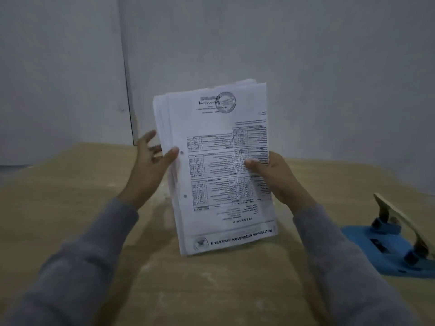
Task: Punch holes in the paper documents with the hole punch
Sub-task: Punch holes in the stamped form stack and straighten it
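A stack of printed paper documents [216, 161] stands nearly upright above the table, its lower edge close to the tabletop. The top sheet is upside down to me and shows two punched holes along its left margin. My left hand [150, 168] holds the stack's left edge, thumb on the front and fingers spread behind. My right hand [275, 175] grips the right edge, thumb pressed on the printed tables. The blue hole punch [390, 241] with a pale metal lever lies on the table at the right, apart from both hands.
The wooden table [82, 208] stretches under my arms, its far edge near a plain grey wall [329, 67]. A dark vertical line runs down the wall at the left. Grey sleeves cover both forearms.
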